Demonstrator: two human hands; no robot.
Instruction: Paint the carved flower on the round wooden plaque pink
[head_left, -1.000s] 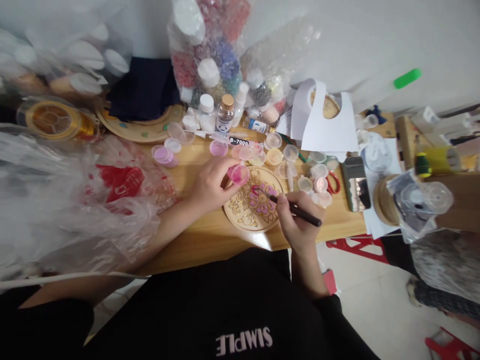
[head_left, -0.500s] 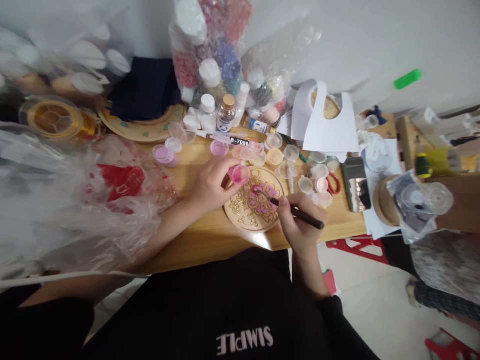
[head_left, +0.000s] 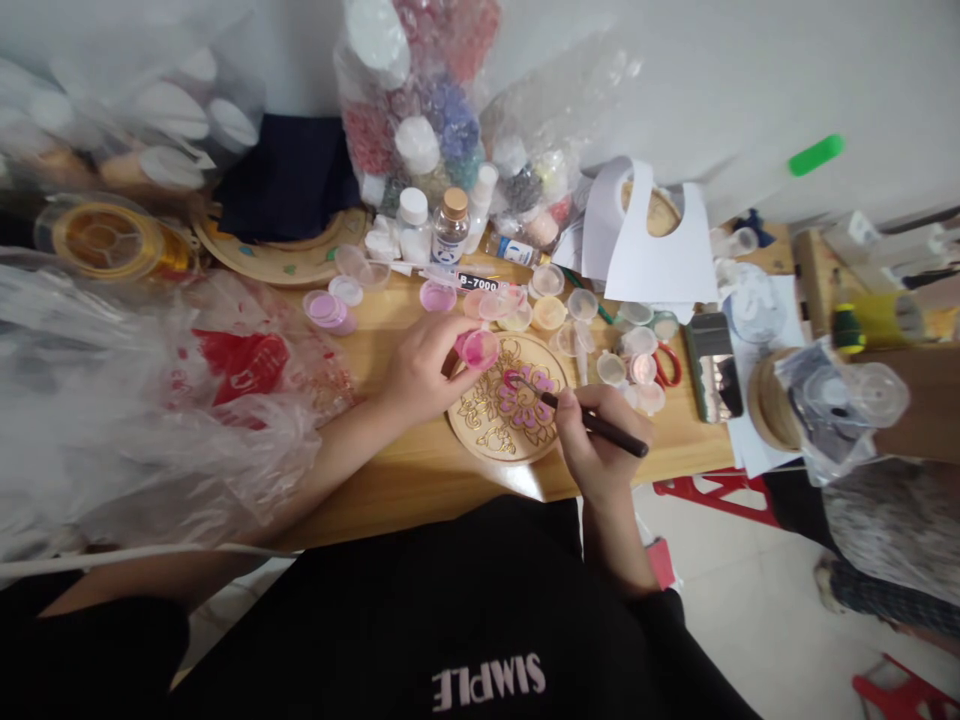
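We see the two hands apart, and each is closed on something: the left hand (head_left: 429, 368) pinches a small pink cup (head_left: 480, 349) between thumb and fingers, while the right hand (head_left: 600, 440) grips a dark-handled tool (head_left: 607, 432) much as one holds a pen. Neither hand has much gap left in it, though we cannot make out every finger. Between them on the wooden table (head_left: 375, 480) lies the round wooden board (head_left: 495, 415) with its gold-outlined flowers, and the tool's thin tip is at a deeper pink patch on the large flower; whether it touches, we cannot tell. The cup overhangs the board's upper left edge, so we judge that a loosened pinch or a careless tilt could drop pink onto the bare wood. A twitch of the right hand could drag colour across a gold line into the lilac petals. Farther out, we find clear cups, among them a yellow-filled one (head_left: 549, 313), crowded near the board beside red looped handles (head_left: 668, 367); a wide swing of the right hand might knock them. The B-7000 tube (head_left: 478, 284) lies beyond, below a cork-topped bottle (head_left: 450, 230)
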